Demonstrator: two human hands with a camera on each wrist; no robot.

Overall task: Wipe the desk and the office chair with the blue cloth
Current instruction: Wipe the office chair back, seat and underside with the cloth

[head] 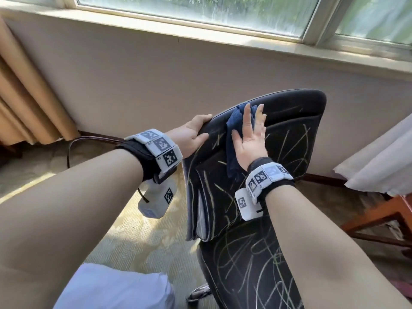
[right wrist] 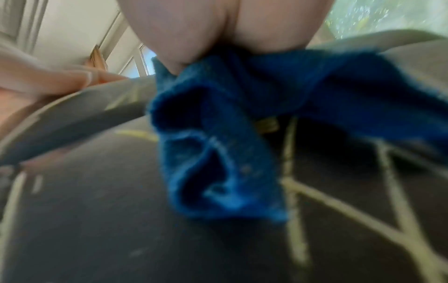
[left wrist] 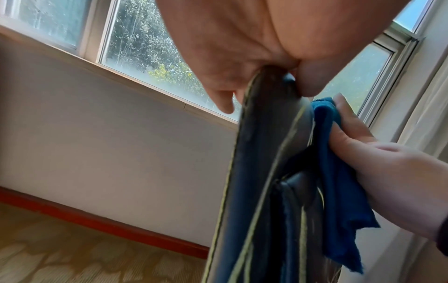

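Wiping chair (head: pixel 287 139) backrest right now. Your right hand (head: pixel 250 139) lies flat, fingers straight, pressing cloth (head: pixel 234 139) onto upper backrest. Left hand (head: pixel 191 136) clamped round top-left edge, steadying it. Good setup tbh. Keep palm flat, long overlapping strokes downward, cloth bunched under palm so loose tail doesn't flap. Yellowish scribbles all over, seat too, probably need firmer pressure. Desk not in shot.

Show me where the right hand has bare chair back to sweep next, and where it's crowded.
Free: the backrest right of the right hand, out to its right rim, and the seat below. Crowded: the upper left edge, where the left hand grips the rim and the blue cloth is pressed flat under the right palm, close beside it.
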